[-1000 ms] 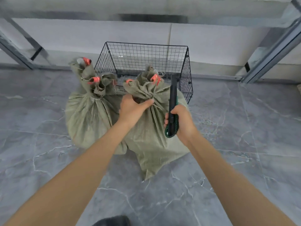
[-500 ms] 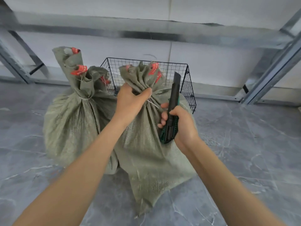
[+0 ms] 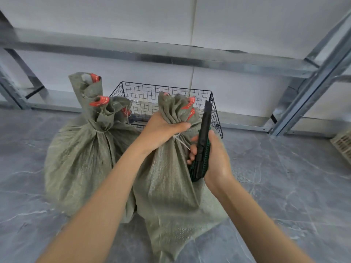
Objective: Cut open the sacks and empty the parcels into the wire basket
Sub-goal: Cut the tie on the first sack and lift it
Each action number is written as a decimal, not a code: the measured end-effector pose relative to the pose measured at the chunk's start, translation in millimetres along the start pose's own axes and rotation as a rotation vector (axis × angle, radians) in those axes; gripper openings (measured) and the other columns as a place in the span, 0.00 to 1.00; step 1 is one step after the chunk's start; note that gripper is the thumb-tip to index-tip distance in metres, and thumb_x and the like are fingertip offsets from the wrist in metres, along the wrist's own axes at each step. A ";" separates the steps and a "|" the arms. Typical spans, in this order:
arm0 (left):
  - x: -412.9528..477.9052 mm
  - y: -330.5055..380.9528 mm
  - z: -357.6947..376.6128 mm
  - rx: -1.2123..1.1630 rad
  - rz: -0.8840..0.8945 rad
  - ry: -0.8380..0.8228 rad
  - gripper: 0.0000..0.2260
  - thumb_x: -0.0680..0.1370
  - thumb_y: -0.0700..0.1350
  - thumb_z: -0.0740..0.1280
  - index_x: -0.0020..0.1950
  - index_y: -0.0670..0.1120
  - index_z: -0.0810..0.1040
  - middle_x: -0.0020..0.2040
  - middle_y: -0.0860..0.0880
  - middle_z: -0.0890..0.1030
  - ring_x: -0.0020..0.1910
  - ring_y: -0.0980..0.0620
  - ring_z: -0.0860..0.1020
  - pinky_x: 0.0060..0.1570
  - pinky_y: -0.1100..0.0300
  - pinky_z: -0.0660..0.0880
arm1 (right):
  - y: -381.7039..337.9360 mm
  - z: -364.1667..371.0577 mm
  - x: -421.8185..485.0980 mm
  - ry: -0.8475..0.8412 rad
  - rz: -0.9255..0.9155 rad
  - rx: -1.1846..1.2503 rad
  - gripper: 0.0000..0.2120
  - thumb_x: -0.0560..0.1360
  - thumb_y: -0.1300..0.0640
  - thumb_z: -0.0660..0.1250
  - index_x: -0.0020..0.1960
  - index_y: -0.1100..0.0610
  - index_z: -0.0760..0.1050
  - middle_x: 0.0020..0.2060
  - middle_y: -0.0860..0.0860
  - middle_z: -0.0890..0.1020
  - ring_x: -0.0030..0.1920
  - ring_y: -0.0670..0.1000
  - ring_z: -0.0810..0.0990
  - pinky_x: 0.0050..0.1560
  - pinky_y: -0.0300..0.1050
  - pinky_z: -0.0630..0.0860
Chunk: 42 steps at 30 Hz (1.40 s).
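Note:
Two green woven sacks stand tied on the grey floor in front of a black wire basket. My left hand grips the gathered neck of the right sack, just above a white tie. My right hand holds a black and green utility knife upright, close beside that tie. The left sack stands untouched, its neck bound with a thin tie and red printed edges showing at the top. Parcels inside the sacks are hidden.
A metal shelf frame runs along the white wall behind the basket, with slanted struts at left and at right. A pale woven crate sits at the right edge. Grey marble floor spreads around the sacks.
The view has drawn nearer and tilted up. My left hand has lifted the right sack's neck higher. The knife has come closer to the white tie.

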<state>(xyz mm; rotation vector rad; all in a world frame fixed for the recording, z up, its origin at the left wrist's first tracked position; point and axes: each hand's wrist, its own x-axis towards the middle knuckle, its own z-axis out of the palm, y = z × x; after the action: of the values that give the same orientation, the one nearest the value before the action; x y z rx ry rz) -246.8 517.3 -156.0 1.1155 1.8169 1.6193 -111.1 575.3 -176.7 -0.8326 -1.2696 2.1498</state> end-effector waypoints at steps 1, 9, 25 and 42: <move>0.4 -0.9 -0.1 0.006 -0.017 0.016 0.12 0.73 0.40 0.72 0.51 0.55 0.79 0.45 0.63 0.81 0.44 0.72 0.78 0.42 0.79 0.71 | 0.3 0.4 -1.3 0.001 -0.005 0.007 0.22 0.83 0.45 0.50 0.43 0.59 0.72 0.27 0.51 0.71 0.28 0.50 0.68 0.33 0.44 0.69; -2.5 -12.0 2.4 -0.025 -0.094 0.109 0.06 0.73 0.49 0.72 0.49 0.54 0.83 0.48 0.56 0.84 0.50 0.61 0.81 0.54 0.63 0.75 | -3.1 -16.7 -11.5 -0.036 -0.061 -0.147 0.16 0.80 0.46 0.57 0.45 0.58 0.68 0.29 0.52 0.76 0.24 0.50 0.69 0.28 0.43 0.70; -1.5 -11.0 -0.3 -0.126 -0.175 0.091 0.03 0.74 0.47 0.72 0.46 0.53 0.82 0.47 0.55 0.85 0.47 0.60 0.82 0.50 0.66 0.75 | -0.2 -53.6 -49.3 0.069 -0.454 -1.408 0.09 0.75 0.42 0.64 0.50 0.45 0.68 0.28 0.42 0.73 0.27 0.42 0.70 0.28 0.38 0.60; -8.8 -6.2 8.8 -0.188 -0.194 0.154 0.04 0.76 0.49 0.68 0.44 0.56 0.81 0.45 0.58 0.84 0.49 0.60 0.81 0.54 0.62 0.73 | -2.4 -27.2 -45.1 0.105 -0.327 -1.209 0.12 0.74 0.46 0.68 0.44 0.50 0.66 0.35 0.48 0.78 0.36 0.52 0.78 0.38 0.55 0.77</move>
<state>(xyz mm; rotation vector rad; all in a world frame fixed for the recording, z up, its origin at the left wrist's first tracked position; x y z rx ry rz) -236.6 515.6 -165.3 0.7277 1.7610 1.7566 -60.3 561.4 -173.6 -1.0135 -2.4346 0.9122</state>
